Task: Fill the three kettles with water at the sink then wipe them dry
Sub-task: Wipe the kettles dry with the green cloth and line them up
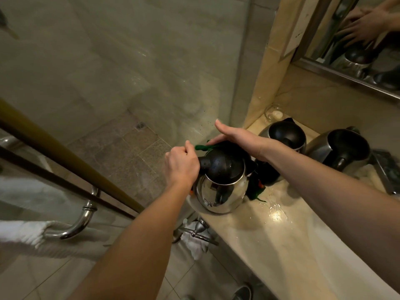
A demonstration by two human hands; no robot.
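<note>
- On the pale, glossy stone surface [303, 245] beside the shower stand three kettles, each a round-bellied body of polished steel with a black plastic lid and handle.
- The nearest kettle [218, 195] sits at the surface's left end, close to the edge, its lid down and beaded with drops.
- The second kettle [285, 135] is just behind it, and the third kettle [342, 148] is further right.
- One green cloth [202, 147], soft and crumpled, is draped over the nearest kettle's far side and hangs down its right flank.
- My two hands are both on that kettle: my left hand [181, 163] is curled round its black handle, and my right hand [236, 137] lies flat, fingers straight, pressing the cloth onto its top.
- One clear glass tumbler [273, 113] stands in the corner.
- One small puddle [277, 215] gleams on the stone.
- One steel-framed mirror [357, 50] hangs above.
- One curved chrome handle [86, 215] on the shower glass [129, 72] carries a fluffy white towel [17, 232].
</note>
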